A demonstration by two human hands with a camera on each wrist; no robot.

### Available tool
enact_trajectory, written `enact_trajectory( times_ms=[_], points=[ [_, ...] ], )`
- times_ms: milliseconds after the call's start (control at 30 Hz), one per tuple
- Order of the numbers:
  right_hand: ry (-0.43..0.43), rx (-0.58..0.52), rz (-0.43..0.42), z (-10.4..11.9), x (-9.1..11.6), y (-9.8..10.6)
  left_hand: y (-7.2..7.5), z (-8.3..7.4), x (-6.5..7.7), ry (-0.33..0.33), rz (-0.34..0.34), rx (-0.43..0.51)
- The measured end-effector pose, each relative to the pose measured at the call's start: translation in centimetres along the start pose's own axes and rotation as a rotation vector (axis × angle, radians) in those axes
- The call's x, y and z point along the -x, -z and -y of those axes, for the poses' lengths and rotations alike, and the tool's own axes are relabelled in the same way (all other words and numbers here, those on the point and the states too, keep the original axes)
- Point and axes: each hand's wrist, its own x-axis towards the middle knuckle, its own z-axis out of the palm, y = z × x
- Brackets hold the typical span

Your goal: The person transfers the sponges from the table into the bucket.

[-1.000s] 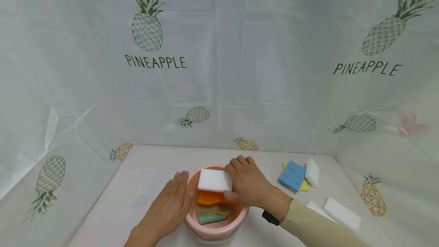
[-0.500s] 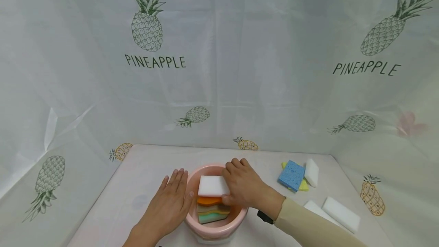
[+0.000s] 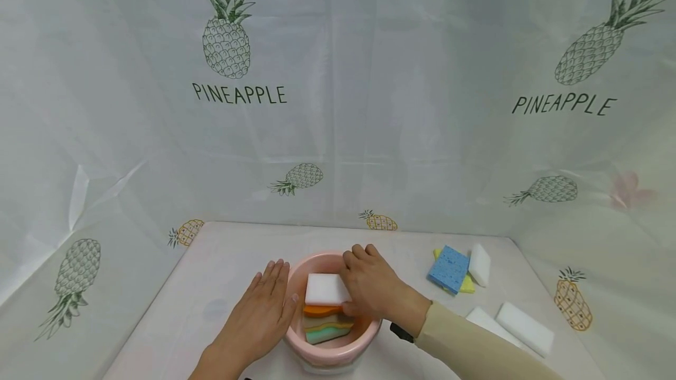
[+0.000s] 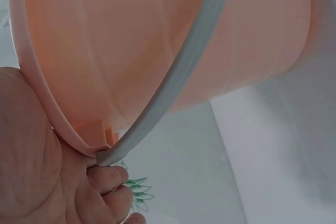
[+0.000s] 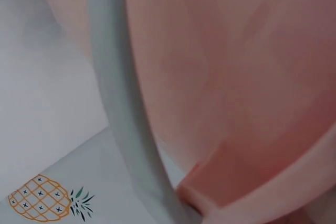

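Note:
A pink bucket (image 3: 369, 339) with a grey handle (image 4: 178, 74) stands on the table. Inside it, a white sponge (image 3: 325, 289) lies above an orange sponge (image 3: 321, 311) and a layered beige and green sponge (image 3: 328, 328). Reaching over the right rim, my right hand (image 3: 375, 286) grips the white sponge at its right side; its fingertips are hidden inside the bucket. My left hand (image 3: 259, 312) rests with straight fingers against the bucket's left rim, and the left wrist view shows its palm touching that rim. The right wrist view shows mostly bucket wall and handle.
On the right of the table (image 3: 222, 263) lie a blue sponge (image 3: 450, 270) over a yellow sponge (image 3: 468, 286), with a white sponge (image 3: 480, 265) beside them. Nearer, two more white sponges lie side by side, one of them a white block (image 3: 525, 329). A pineapple-print sheet (image 3: 422, 104) hangs behind.
My right hand has moved down and slightly left, and the white sponge has gone lower into the bucket, covering more of the orange one. The left hand has hardly moved.

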Motion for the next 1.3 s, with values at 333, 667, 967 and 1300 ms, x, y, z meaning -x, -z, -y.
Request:
enact_trajectory(
  times_ms=[333,667,967,1300],
  points=[
    [0.003,-0.027,-0.074,-0.2,0.4,-0.4,-0.1,0.1,-0.1,0.003,-0.003,-0.003],
    [-0.072,-0.080,-0.273,-0.8,1.7,-0.7,-0.1,0.0,-0.1,0.013,0.005,0.005],
    [-0.161,-0.098,-0.458,-2.9,4.1,-0.8,-0.1,-0.1,0.0,0.011,0.004,0.012],
    [-0.207,-0.082,-0.596,-6.7,8.6,-2.3,-0.1,0.0,0.1,-0.001,-0.019,0.013]
  ],
)
